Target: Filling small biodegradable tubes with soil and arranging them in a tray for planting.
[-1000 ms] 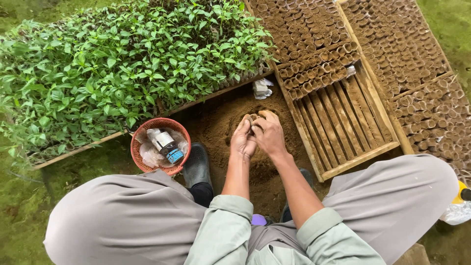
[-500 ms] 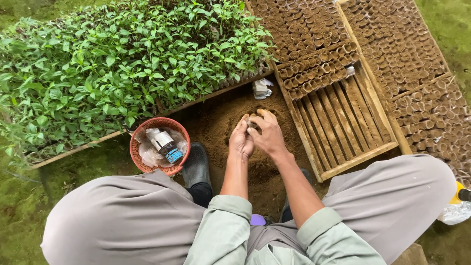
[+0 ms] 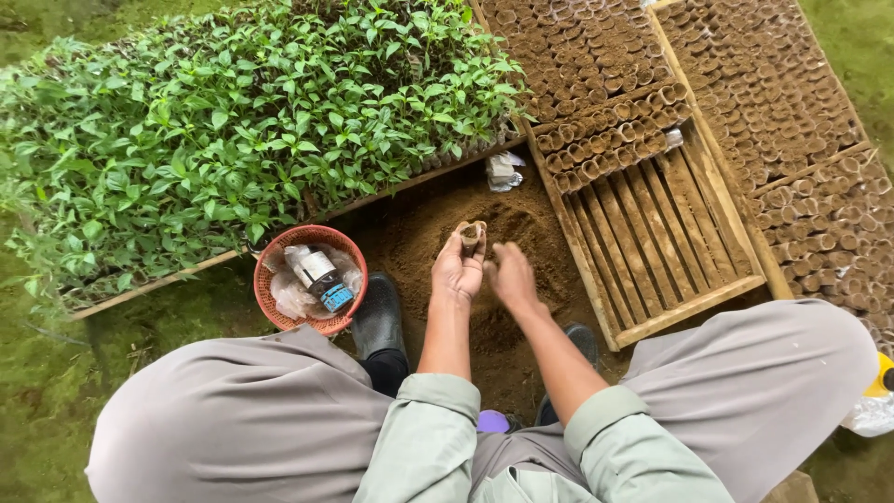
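The left hand holds a small brown pot upright in its fingertips, above the pile of soil. The right hand hovers just beside it, fingers loosely curled and holding nothing that can be seen. Left of the soil sits a red basket with a bottle; right of it lies a wooden tray, partly filled with pots.

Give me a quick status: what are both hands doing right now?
Left hand grips a small soil-filled paper pot, upright. Right hand open beside it, empty. Soil heap below; wooden tray to the right. Nothing blocking.
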